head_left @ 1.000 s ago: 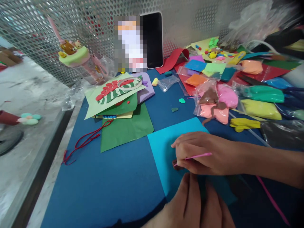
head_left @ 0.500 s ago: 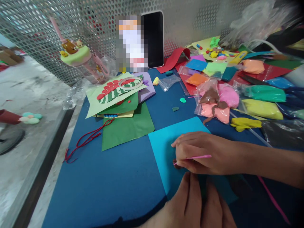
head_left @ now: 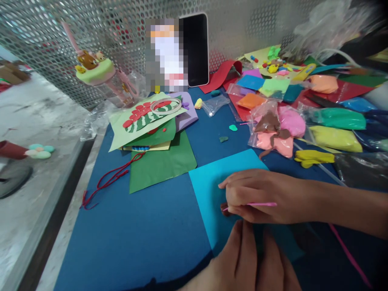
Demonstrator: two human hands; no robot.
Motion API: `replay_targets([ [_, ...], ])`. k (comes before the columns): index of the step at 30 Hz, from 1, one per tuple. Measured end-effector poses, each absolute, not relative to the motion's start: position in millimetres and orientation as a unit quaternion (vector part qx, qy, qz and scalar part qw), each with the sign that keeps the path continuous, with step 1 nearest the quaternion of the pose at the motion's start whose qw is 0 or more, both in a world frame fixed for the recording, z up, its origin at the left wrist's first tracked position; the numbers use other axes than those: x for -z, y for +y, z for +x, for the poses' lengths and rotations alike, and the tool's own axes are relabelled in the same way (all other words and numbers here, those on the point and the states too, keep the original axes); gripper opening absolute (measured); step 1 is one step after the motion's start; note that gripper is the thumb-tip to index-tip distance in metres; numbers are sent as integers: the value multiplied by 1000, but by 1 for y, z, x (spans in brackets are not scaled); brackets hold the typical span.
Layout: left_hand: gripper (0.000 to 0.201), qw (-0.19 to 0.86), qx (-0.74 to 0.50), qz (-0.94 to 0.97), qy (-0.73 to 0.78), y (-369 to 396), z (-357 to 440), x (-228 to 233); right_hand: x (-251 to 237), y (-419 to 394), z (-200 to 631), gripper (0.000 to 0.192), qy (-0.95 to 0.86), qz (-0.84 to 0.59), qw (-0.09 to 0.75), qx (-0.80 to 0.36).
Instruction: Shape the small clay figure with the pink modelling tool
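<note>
In my right hand [head_left: 254, 196] is a thin pink clay modelling tool [head_left: 266, 204], pinched between the fingers. Its tip meets a small brown lump of clay [head_left: 224, 210] on a bright blue sheet of paper [head_left: 209, 182]. My left hand [head_left: 245, 258] rests on the lower part of that sheet, fingers stretched out and close to my right hand. The left hand's fingertips touch the paper, and I make out nothing held in it.
Bags of coloured clay [head_left: 335, 138] crowd the right side. Left of the blue sheet lie green papers [head_left: 163, 169], a watermelon clay picture [head_left: 121, 133] and red cord [head_left: 112, 178]. A phone [head_left: 198, 50] leans on the perforated metal panel [head_left: 227, 36]; a lidded cup [head_left: 97, 72] stands left.
The pink tool has tilted flatter, its rear end shifting slightly right and down. Its tip stays by the brown clay, and my left hand is almost unmoved.
</note>
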State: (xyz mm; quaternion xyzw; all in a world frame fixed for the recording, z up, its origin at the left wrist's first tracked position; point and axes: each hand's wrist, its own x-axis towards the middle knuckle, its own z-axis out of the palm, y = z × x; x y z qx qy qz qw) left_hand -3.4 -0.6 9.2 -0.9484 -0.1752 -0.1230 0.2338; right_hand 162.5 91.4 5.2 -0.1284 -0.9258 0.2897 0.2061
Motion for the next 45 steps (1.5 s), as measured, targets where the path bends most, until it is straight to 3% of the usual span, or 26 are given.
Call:
replay_targets([
  [28, 33, 220, 151, -945, -192, 1, 0, -7, -7, 97, 170, 12, -926, -99, 180, -315],
  [45, 25, 216, 155, -945, -191, -2, -2, -5, -8, 98, 171, 20, -921, -87, 162, -342],
])
